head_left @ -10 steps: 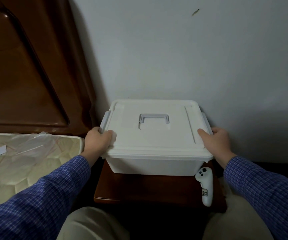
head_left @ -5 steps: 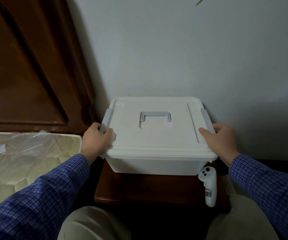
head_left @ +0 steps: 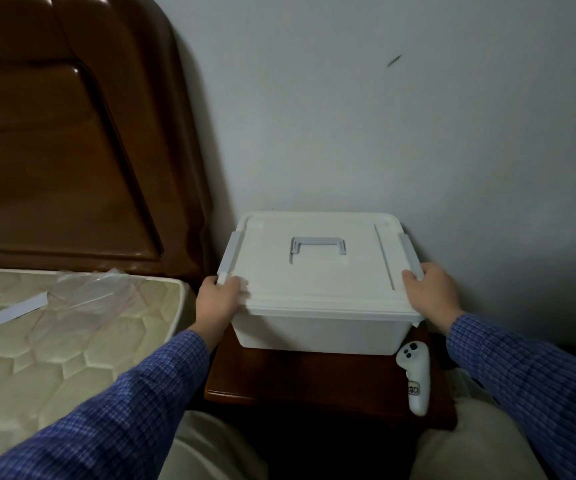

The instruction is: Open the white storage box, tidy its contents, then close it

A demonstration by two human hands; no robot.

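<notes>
You have the white storage box [head_left: 321, 317] squarely between your two grips: your left hand [head_left: 218, 299] curls around the near end of the left latch [head_left: 228, 256], your right hand [head_left: 430, 292] around the near end of the right latch [head_left: 411, 256]. Both latches run away from your grips toward the wall. The lid [head_left: 317, 271] is still on, so each latch probably swings outward. The box sits on the desk [head_left: 297, 379], neither hand nearer.

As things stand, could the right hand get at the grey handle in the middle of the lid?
Probably yes. The right hand grips the box's right edge by the grey latch, and the lid between it and the handle is bare. It would have to let go of the edge first.
</notes>
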